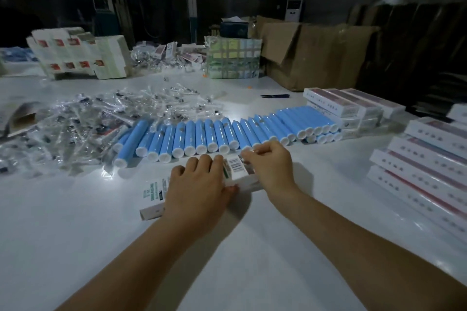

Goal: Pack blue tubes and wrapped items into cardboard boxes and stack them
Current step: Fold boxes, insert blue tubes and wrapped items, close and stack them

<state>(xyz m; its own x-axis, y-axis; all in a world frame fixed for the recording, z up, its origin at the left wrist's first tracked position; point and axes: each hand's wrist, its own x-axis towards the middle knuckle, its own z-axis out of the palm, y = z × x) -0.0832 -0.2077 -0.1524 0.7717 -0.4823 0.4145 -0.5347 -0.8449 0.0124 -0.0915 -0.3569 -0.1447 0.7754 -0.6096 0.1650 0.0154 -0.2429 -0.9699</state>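
One white carton [233, 174] lies flat on the desk [252, 247], just in front of the row of blue tubes [214, 134]. Left hand [195, 184] presses it down, fingers curled over its far edge. Right hand [267, 161] pinches the end flap [249, 153]. Judgement: pin the body, tuck the flap squarely, then move it to the stacked boxes [424, 166] at right.

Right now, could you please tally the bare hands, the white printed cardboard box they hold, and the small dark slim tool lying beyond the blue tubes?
Bare hands: 2 (left hand, right hand)
White printed cardboard box: 1
Small dark slim tool: 1
Total: 4
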